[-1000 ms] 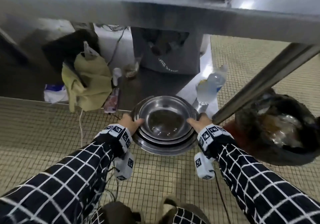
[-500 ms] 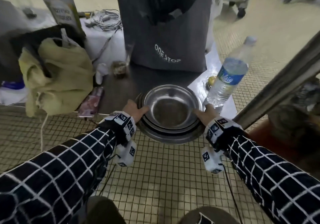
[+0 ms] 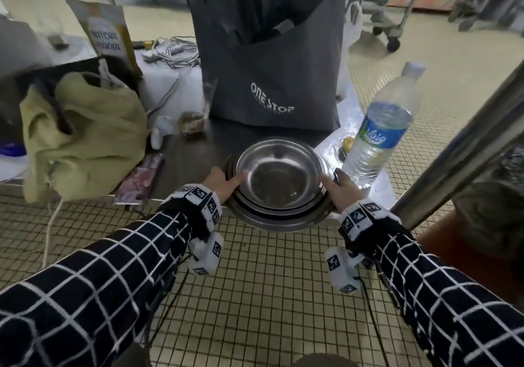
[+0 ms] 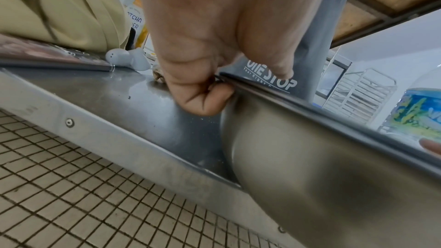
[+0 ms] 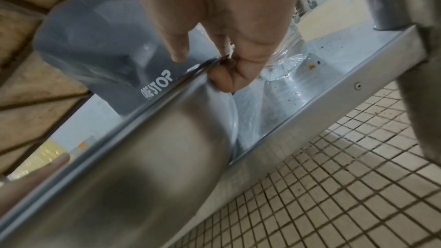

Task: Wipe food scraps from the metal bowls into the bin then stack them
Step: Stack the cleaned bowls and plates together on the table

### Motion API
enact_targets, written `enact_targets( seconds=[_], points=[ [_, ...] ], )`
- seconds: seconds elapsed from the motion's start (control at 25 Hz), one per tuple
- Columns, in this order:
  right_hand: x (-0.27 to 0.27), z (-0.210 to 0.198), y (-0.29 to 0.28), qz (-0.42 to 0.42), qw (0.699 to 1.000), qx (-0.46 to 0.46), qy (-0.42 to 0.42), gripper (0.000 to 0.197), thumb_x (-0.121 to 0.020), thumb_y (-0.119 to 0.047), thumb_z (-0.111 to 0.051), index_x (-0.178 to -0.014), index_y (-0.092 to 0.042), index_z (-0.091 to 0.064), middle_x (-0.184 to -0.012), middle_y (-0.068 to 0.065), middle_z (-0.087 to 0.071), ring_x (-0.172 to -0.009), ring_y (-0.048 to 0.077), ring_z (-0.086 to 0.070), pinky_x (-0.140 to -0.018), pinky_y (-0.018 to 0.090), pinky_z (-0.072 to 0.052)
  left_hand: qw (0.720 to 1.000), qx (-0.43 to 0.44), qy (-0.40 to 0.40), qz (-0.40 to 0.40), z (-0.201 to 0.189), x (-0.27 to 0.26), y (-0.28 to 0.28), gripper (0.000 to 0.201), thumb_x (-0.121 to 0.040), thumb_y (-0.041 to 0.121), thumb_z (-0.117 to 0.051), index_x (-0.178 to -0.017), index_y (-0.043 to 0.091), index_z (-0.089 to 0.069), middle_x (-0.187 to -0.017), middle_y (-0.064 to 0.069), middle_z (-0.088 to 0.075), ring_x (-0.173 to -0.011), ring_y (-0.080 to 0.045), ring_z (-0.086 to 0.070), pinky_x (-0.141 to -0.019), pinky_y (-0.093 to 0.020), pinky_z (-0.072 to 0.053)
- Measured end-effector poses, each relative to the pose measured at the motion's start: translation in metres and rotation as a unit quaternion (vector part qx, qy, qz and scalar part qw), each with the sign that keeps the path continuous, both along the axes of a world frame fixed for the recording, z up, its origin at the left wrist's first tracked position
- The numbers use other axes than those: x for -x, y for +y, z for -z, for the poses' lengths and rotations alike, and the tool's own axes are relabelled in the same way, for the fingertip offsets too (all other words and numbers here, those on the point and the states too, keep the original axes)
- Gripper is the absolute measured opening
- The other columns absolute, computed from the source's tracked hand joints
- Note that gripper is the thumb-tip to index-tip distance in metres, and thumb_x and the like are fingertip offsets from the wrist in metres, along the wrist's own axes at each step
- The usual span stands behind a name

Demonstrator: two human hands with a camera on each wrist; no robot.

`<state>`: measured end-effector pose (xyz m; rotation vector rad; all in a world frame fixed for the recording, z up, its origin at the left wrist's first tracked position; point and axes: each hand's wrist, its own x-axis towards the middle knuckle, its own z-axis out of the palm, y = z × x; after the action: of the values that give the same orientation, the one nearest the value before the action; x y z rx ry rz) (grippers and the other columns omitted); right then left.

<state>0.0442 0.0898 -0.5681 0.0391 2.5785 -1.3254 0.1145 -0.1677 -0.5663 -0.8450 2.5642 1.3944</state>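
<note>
A nested stack of metal bowls (image 3: 279,179) sits at the front edge of a low steel shelf (image 3: 192,165), overhanging it a little. My left hand (image 3: 224,181) grips the stack's left rim, thumb over the top and fingers curled under, as the left wrist view shows at the rim (image 4: 241,82). My right hand (image 3: 338,186) grips the right rim the same way, with the bowl wall (image 5: 148,148) below it. The top bowl holds a dark smear at its bottom. The bin (image 3: 490,213) is a dark blurred shape at the far right, behind a steel leg.
A grey "ONE STOP" bag (image 3: 269,54) stands just behind the bowls. A water bottle (image 3: 380,131) leans at the right, close to my right hand. A yellow-green cloth bag (image 3: 82,137), a packet (image 3: 141,179) and cables lie left. A steel leg (image 3: 459,151) slants at right.
The bowl stack, held in both hands, has moved forward onto the shelf edge. My head has dropped below the tabletop, so the bag and bottle now fill the view and the bin slid right.
</note>
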Motion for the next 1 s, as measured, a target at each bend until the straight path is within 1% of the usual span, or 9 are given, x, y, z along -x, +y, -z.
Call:
enact_targets(
  seconds=[0.08,0.16,0.28,0.4,0.48,0.64,0.76,0.88,1.0],
  points=[
    [-0.002,0.004,0.0,0.017,0.999,0.016,0.023,0.06,-0.093,-0.042,-0.05,-0.144,-0.015,-0.032,-0.138,0.012,-0.048,-0.123,0.03,-0.048,-0.106,0.041,-0.036,0.998,0.03,0.027,0.039,-0.003,-0.004,-0.002,0.092,-0.076,0.076,-0.051,-0.141,0.014,-0.034,-0.136,-0.01,-0.048,-0.124,-0.03,-0.048,-0.1,-0.036,-0.041],
    [-0.015,0.006,-0.001,-0.009,0.993,-0.072,0.092,0.063,-0.095,-0.043,-0.046,-0.149,-0.021,-0.022,-0.146,0.012,-0.036,-0.131,0.03,-0.039,-0.112,0.043,-0.029,0.986,0.124,0.031,0.103,-0.007,-0.015,0.002,0.087,-0.083,0.067,-0.049,-0.151,0.021,-0.018,-0.153,-0.015,-0.023,-0.14,-0.033,-0.025,-0.111,-0.043,-0.027],
    [-0.049,0.012,0.003,-0.149,0.942,-0.21,0.215,0.068,-0.093,-0.056,-0.026,-0.151,-0.03,-0.001,-0.158,0.001,0.001,-0.145,0.024,0.0,-0.114,0.038,-0.001,0.947,0.225,-0.003,0.231,-0.013,-0.041,0.02,0.097,-0.086,0.064,-0.045,-0.153,0.017,0.007,-0.159,-0.009,0.013,-0.147,-0.026,0.008,-0.118,-0.041,-0.007],
    [-0.07,0.029,0.005,-0.259,0.892,-0.289,0.233,0.07,-0.085,-0.069,-0.001,-0.143,-0.039,0.023,-0.152,-0.004,0.028,-0.14,0.016,0.025,-0.115,0.036,0.009,0.899,0.302,-0.057,0.312,0.005,-0.053,0.024,0.121,-0.063,0.092,-0.013,-0.148,0.013,0.023,-0.153,-0.009,0.032,-0.143,-0.024,0.025,-0.117,-0.042,0.005],
    [-0.07,0.041,0.007,-0.26,0.882,-0.305,0.247,0.072,-0.083,-0.072,0.007,-0.143,-0.038,0.024,-0.153,0.0,0.028,-0.141,0.017,0.025,-0.116,0.036,0.008,0.886,0.327,-0.051,0.326,0.013,-0.052,0.022,0.136,-0.041,0.098,0.009,-0.146,0.012,0.025,-0.152,-0.009,0.035,-0.142,-0.023,0.027,-0.116,-0.042,0.009],
    [-0.064,0.047,0.006,-0.249,0.871,-0.323,0.274,0.081,-0.081,-0.074,0.009,-0.147,-0.028,0.015,-0.156,0.006,0.018,-0.143,0.022,0.016,-0.115,0.034,0.005,0.884,0.33,-0.028,0.33,0.014,-0.047,0.019,0.132,-0.046,0.095,0.003,-0.147,0.012,0.023,-0.154,-0.008,0.031,-0.143,-0.021,0.025,-0.114,-0.04,0.012],
    [-0.054,0.046,0.004,-0.244,0.881,-0.309,0.263,0.088,-0.074,-0.078,0.014,-0.145,-0.025,0.016,-0.155,0.004,0.018,-0.143,0.019,0.017,-0.116,0.032,0.005,0.882,0.337,-0.024,0.328,0.014,-0.041,0.017,0.136,-0.042,0.097,0.01,-0.149,0.012,0.018,-0.156,-0.007,0.026,-0.144,-0.02,0.022,-0.113,-0.041,0.014],
    [-0.041,0.043,0.002,-0.228,0.895,-0.302,0.238,0.091,-0.075,-0.077,0.011,-0.146,-0.021,0.014,-0.157,0.004,0.013,-0.144,0.017,0.012,-0.116,0.03,0.005,0.892,0.318,-0.028,0.321,0.01,-0.033,0.015,0.109,-0.072,0.082,-0.018,-0.15,0.013,0.014,-0.157,-0.006,0.023,-0.144,-0.019,0.021,-0.115,-0.041,0.013],
    [-0.028,0.038,-0.001,-0.211,0.914,-0.284,0.198,0.081,-0.086,-0.065,-0.013,-0.15,-0.019,0.006,-0.158,0.003,0.008,-0.145,0.016,0.008,-0.119,0.033,0.001,0.899,0.302,-0.022,0.316,0.006,-0.023,0.015,0.091,-0.09,0.063,-0.034,-0.151,0.012,0.011,-0.158,-0.006,0.022,-0.145,-0.019,0.019,-0.116,-0.042,0.009]
  ],
)
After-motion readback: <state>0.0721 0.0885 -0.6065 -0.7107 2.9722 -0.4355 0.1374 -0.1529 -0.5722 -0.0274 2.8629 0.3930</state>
